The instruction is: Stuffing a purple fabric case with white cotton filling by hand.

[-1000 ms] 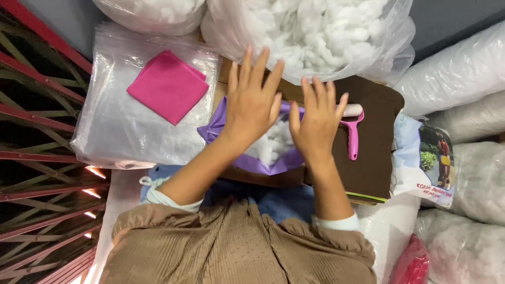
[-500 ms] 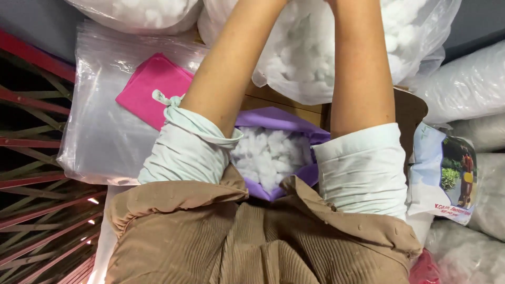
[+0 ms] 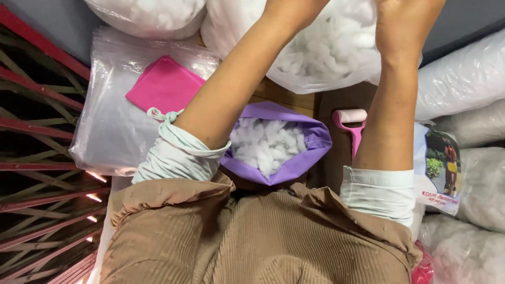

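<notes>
Purple fabric pouch (image 3: 294,158) gapes, stuffed with fluffy white cotton (image 3: 265,147); both hands reach into the clear cotton sack (image 3: 326,52), their grip cropped, unreadable.

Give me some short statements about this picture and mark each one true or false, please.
1. The purple cover holds white stuffing. True.
2. The pink cloth lies inside the purple cover. False: it lies on a stack of clear plastic bags beside it.
3. Both forearms reach up toward the big clear bag of stuffing. True.
4. The pink roller is in the right hand. False: it lies beside the purple cover; the hands are mostly out of frame.
</notes>
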